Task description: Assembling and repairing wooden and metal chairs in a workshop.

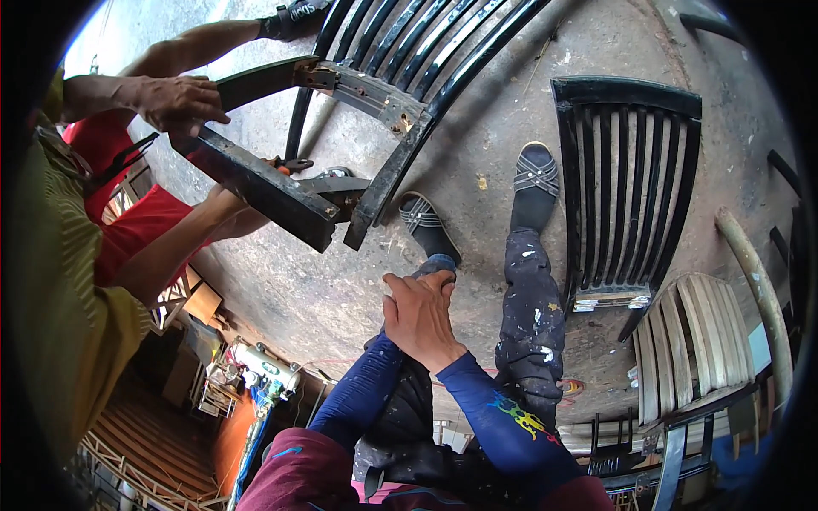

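Resting on the left knee [436, 266], the right hand [422, 317] has its grip curled together over it. The left hand is hidden underneath, so I can't tell its grip. A black chair frame [281, 192] sits just ahead over the concrete floor [494, 128], held by another person's hand [175, 102], and a slatted black chair back [630, 187] lies to the right.
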A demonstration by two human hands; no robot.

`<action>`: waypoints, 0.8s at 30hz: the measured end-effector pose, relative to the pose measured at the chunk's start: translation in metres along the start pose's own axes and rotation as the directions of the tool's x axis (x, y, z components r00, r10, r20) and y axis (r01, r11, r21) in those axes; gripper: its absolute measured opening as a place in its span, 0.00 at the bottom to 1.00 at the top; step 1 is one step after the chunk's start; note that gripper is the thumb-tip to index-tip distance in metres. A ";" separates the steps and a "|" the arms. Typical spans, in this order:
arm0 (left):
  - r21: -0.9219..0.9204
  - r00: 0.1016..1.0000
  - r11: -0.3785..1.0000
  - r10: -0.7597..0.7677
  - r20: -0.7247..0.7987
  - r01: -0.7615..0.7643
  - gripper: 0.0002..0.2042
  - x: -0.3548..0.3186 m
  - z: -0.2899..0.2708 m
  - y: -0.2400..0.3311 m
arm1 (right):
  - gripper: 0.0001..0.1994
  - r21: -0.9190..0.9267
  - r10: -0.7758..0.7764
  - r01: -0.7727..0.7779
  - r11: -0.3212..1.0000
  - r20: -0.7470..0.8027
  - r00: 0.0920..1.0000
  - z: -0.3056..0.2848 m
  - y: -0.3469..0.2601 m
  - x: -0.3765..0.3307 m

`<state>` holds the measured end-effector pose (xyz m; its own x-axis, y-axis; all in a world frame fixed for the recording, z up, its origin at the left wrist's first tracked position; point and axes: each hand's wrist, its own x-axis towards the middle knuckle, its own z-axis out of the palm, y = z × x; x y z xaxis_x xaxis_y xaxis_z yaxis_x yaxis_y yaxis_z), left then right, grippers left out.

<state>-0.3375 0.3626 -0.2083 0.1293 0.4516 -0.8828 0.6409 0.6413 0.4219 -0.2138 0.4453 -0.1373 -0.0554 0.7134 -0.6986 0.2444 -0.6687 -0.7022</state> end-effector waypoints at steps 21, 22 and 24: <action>-0.445 0.895 0.823 0.159 -0.417 -0.354 0.33 0.115 -0.059 0.066 | 0.11 0.059 -0.016 0.020 0.998 -0.074 0.997 -0.013 -0.004 0.007; -0.408 0.885 0.838 0.170 -0.433 -0.361 0.33 0.113 -0.062 0.074 | 0.09 0.091 -0.035 0.047 0.995 -0.128 0.991 -0.014 -0.004 0.008; -0.243 0.830 0.861 0.298 -0.472 -0.447 0.34 0.110 -0.064 0.088 | 0.09 0.122 -0.020 0.037 0.992 -0.140 0.990 -0.018 -0.006 0.010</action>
<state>-0.3152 0.5084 -0.2548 -0.0593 0.8585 -0.5094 0.3103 0.5009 0.8080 -0.1981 0.4603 -0.1376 0.0760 0.7488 -0.6585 0.1221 -0.6624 -0.7391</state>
